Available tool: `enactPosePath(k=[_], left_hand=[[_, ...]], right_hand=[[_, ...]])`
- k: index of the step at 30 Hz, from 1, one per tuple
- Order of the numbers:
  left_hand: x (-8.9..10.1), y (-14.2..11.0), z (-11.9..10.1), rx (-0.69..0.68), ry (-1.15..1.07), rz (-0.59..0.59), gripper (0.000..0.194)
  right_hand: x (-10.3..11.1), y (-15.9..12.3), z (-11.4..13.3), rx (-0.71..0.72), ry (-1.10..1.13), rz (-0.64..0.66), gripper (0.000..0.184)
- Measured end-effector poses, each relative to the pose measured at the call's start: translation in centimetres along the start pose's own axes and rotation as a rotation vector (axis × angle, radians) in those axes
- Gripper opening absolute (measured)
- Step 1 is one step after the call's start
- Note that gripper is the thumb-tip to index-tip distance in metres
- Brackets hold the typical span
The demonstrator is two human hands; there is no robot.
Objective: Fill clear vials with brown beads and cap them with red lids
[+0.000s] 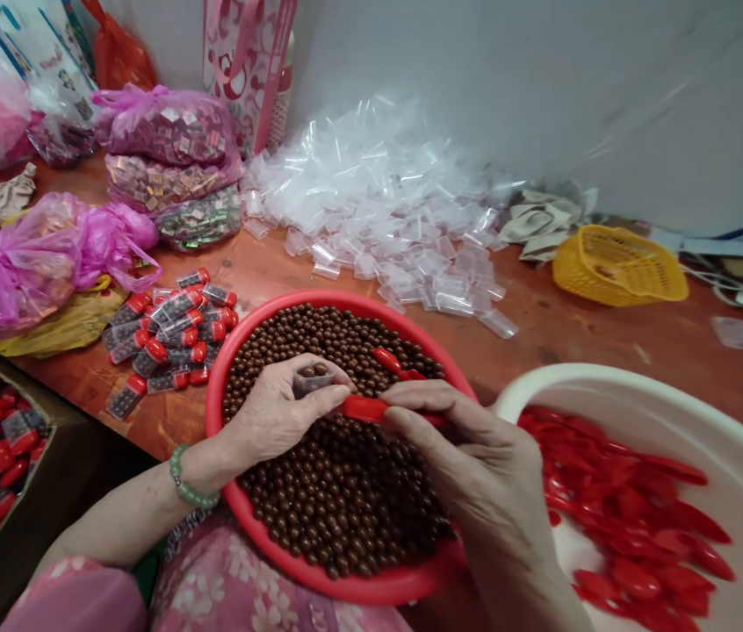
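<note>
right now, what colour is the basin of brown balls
The basin is red, clearest in the head view.

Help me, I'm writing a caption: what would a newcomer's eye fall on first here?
Probably the red basin full of glossy brown balls in the middle, above which the left hand holds a clear case and the right hand pinches a red piece. Next might come the shiny heap of clear plastic pieces by the wall, then the cream basin at right, with its bright red parts.
</note>
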State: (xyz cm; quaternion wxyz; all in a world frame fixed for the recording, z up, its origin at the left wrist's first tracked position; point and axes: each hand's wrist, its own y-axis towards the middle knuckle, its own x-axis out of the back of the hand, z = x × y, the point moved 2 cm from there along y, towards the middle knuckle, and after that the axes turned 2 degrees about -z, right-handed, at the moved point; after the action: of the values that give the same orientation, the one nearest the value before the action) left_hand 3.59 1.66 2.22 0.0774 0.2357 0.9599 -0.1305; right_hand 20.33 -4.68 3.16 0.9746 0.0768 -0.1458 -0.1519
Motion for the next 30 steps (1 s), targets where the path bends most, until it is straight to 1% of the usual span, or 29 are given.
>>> enactPosePath(k=[2,3,5,6,8,10,13,16,19,24,27,30], left_hand=[[0.1,-0.1,0.1,0.039,-0.033,0.021,0.013],[0.1,-0.1,0.2,0.054,-0.036,0.048,0.012],[0.0,-0.2,0.3,0.073,-0.028,0.121,0.012],[0.0,-0.3,0.4,0.083,-0.035,0.159,0.014],[-0.1,-0.3,0.6,0.105,-0.074,0.216,0.020],[-0.1,-0.3,0.7,0.121,-0.103,0.247,0.026],[-0.1,-0.3,1.0,0.130,-0.099,0.296,0.028],[-0.1,-0.2,1.0,0.124,-0.088,0.343,0.028],[-0.1,-0.2,1.0,0.131,-0.090,0.350,0.029],[0.0,-0.2,0.9,0.217,-0.174,0.321,0.029],[0.1,-0.2,0.8,0.235,-0.174,0.311,0.026],[0.3,-0.1,0.9,0.233,-0.165,0.291,0.021]], right_hand=[[0.2,0.2,0.4,-0.011,0.036,-0.076,0.005],[0.2,0.4,0.7,-0.009,0.046,-0.091,0.006],[0.3,1.0,1.4,0.028,0.026,-0.069,0.012],[0.3,1.4,1.8,0.064,0.002,-0.035,0.016],[0.2,2.3,2.4,0.182,-0.045,0.071,0.022],[0.0,3.2,2.8,0.303,-0.065,0.188,0.026],[-0.3,4.1,2.8,0.403,-0.067,0.328,0.031],[-0.5,4.4,2.6,0.423,-0.081,0.408,0.030],[-0.4,4.6,2.6,0.439,-0.107,0.459,0.026],[0.6,5.0,3.1,0.442,-0.143,0.460,0.021],[1.5,5.2,3.5,0.394,-0.199,0.450,0.015],[2.0,5.1,3.6,0.337,-0.221,0.439,0.012]])
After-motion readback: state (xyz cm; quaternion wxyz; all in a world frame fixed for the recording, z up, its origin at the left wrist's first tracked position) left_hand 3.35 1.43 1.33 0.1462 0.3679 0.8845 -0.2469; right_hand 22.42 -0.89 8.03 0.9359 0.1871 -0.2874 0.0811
